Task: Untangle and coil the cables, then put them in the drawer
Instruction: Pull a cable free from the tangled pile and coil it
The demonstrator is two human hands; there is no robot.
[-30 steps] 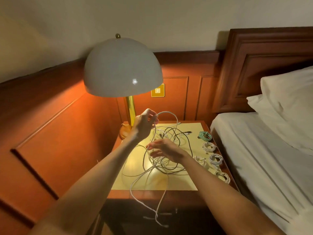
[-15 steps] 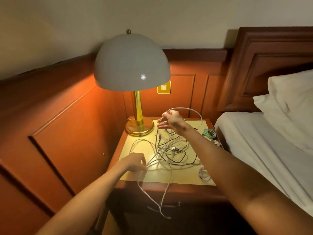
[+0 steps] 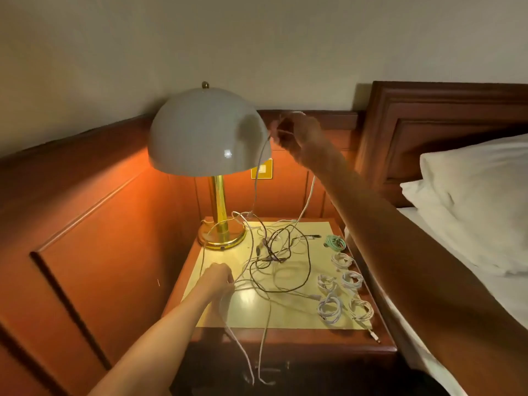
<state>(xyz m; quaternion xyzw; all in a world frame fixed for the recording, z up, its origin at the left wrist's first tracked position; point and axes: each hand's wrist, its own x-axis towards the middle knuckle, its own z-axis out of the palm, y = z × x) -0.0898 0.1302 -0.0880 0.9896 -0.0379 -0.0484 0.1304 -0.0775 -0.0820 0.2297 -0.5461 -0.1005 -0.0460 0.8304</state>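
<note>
Six coiled cables are laid along the right side of the counter (image 3: 285,318): one teal coil (image 3: 335,242) at the back and five white coils (image 3: 330,308) in front of it, set in two rough rows near the bed-side edge. The tangled cables (image 3: 274,252), white and dark strands mixed, are spread over the middle of the counter, just beside the coils. Two white ends are hung over the front edge. None of it is in a drawer.

The right hand (image 3: 298,132) is raised well above the counter, just beside the rim of the lamp (image 3: 205,132) shade. A white cable (image 3: 257,178) is pinched in its curled fingers (image 3: 283,141). The hand is motion-blurred, so the exact grip cannot be told. Two runs of that cable are stretched from the hand down into the tangle.

The left hand (image 3: 218,277) is held low at the left of the counter. Its fingers (image 3: 228,278) are curled together around white strands leading out of the tangle, and a white run is trailed from under the hand over the front edge.

The brass lamp base is stood at the back left corner of the counter, with a loose loop lying against it. A yellow wall plate (image 3: 261,168) is seen behind the lamp. A bed (image 3: 500,295) with a white pillow (image 3: 480,195) and wooden headboard (image 3: 443,115) is seen at the right.
</note>
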